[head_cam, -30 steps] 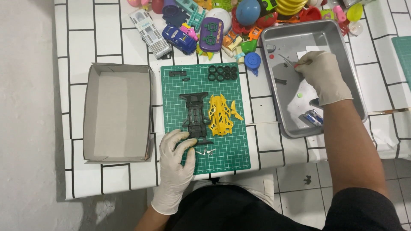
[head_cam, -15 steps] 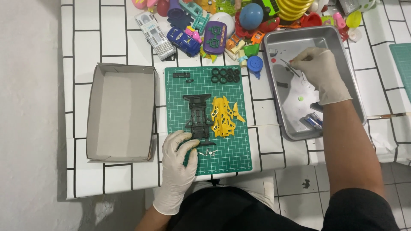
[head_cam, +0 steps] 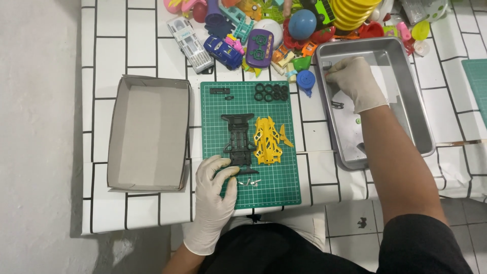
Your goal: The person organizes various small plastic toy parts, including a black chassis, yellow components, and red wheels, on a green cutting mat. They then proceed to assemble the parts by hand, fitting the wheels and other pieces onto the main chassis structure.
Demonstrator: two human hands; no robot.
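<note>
Here, in the head view, the left hand [head_cam: 215, 195] lies flat and open on the near left corner of the green mat [head_cam: 249, 143]. Its fingers touch the bottom end of the black car frame [head_cam: 238, 139]. Some tiny silver screws [head_cam: 251, 182] lie just beside the fingertips. The yellow car shell [head_cam: 268, 140] sits right next to the black frame, touching it or almost so. A row of black tires [head_cam: 271, 92] lies along the far edge of the mat.

The right hand [head_cam: 355, 81] is inside the metal tray [head_cam: 406, 96], near its far left corner. Its fingers are curled down over the tray floor. I cannot tell if they pinch anything. A small dark part [head_cam: 337, 105] lies in the tray just by the hand.

A cardboard box [head_cam: 149, 133] sits left of the mat, with a thin gap between them. A heap of bright toys [head_cam: 284, 25] crowds the far edge of the white tiled table [head_cam: 101, 40]. The mat's near right part is bare.
</note>
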